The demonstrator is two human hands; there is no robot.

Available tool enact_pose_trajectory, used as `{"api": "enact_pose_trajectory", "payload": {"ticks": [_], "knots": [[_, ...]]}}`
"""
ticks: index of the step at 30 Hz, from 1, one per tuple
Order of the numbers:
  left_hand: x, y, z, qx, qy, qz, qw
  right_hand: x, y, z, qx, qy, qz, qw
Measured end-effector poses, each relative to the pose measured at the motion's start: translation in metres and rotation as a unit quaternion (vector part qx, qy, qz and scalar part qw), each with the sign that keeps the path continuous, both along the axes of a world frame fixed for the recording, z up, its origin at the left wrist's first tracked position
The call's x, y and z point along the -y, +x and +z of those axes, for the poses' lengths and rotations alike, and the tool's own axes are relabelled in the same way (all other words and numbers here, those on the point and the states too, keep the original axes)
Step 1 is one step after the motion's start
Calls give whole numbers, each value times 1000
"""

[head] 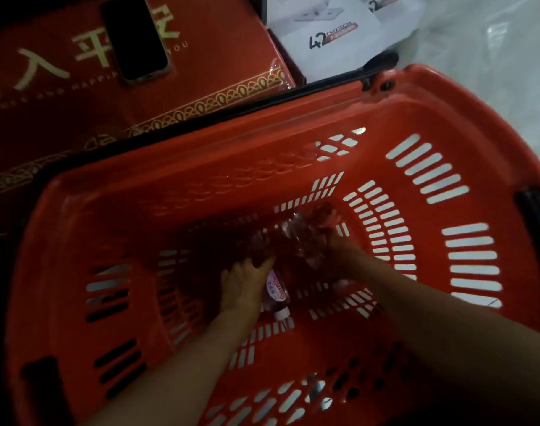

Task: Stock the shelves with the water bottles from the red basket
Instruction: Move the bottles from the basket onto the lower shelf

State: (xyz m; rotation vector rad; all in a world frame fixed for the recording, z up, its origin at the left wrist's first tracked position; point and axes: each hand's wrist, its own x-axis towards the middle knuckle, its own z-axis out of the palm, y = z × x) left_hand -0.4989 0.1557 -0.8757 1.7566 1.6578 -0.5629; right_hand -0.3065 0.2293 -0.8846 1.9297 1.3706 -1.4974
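Two hands were down at the floor of the red basket (447, 96). Right hand (336, 245) looked curled round a clear bottle (302, 241); left hand (244, 281) lay against the pink-label bottle (276, 290), grip too blurred to tell. Risk: smooth bottles lifted one-handed from flat could slip and drop back in

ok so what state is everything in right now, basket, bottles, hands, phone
red basket: upright, two bottles visible at its bottom
labelled bottle: capped, lying on its side by the left hand
clear bottle: lying down, held by the right hand
left hand: at the labelled bottle, grip too dark to tell
right hand: fingers curled round the clear bottle
phone: screen dark, flat on the red box
red box: closed
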Motion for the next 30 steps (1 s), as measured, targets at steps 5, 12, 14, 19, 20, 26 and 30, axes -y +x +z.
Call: {"api": "enact_pose_trajectory", "payload": {"ticks": [5, 12, 14, 19, 20, 26, 30], "knots": [[0, -7, -6, -30, 60, -94, 993, 0, -4, -4, -72, 32, 39, 996], [-3, -37, 1, -81, 130, -145, 978, -26, -29, 31, -169, -70, -27, 983], [-4, -41, -7, -63, 159, -156, 973, -39, -27, 42, -135, -142, -92, 976], [-13, -32, -7, -99, 72, -95, 988, -20, -15, 28, -54, -125, -153, 979], [-12, -33, -6, -120, 26, -62, 990, -14, -12, 25, -54, -132, -176, 974], [11, -37, -16, -45, -67, 256, 963, -6, -4, 13, -53, -144, -125, 980], [7, -28, -18, 98, -90, 394, 909, 8, -23, 4, -39, -11, -67, 997]]}}
